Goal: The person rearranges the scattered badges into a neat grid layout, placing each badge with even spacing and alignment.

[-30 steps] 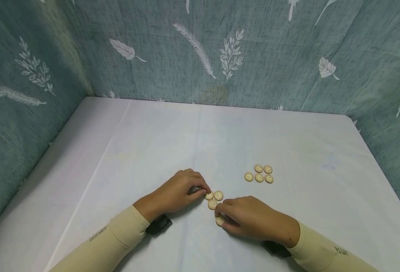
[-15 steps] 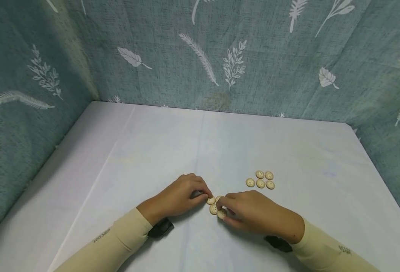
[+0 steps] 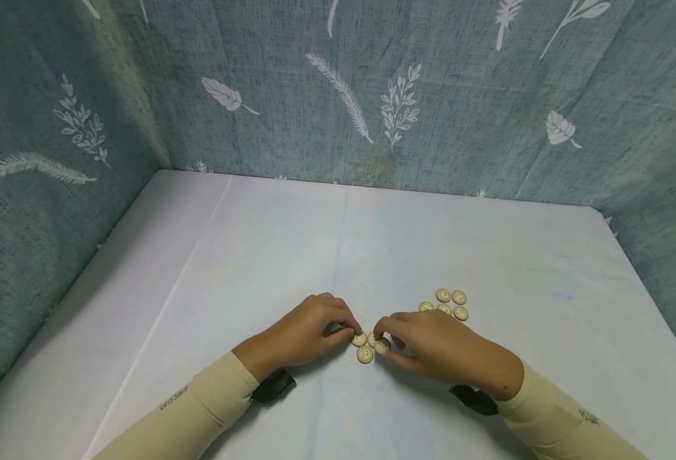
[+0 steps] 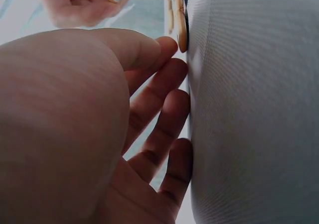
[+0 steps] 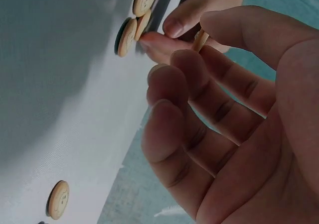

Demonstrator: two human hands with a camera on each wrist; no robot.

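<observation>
Wooden button (image 3: 382,345): pinched between drawn-together fingers (image 5: 189,67) of the right hand (image 3: 437,345), held just above the table (image 3: 257,255) near three similar buttons (image 3: 365,354). On the left hand (image 3: 314,326), fingers loosely bent, apparently touching one of those; five more buttons (image 3: 443,295) farther out.

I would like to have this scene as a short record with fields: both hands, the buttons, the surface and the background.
left hand: fingertips at a near button; exact contact unclear
right hand: pinches one button, raised off the surface
near group: three round buttons lying close together
far group: five similar buttons, partly behind the right hand in head view
surface: white table
background: green cloth with white leaf prints
</observation>
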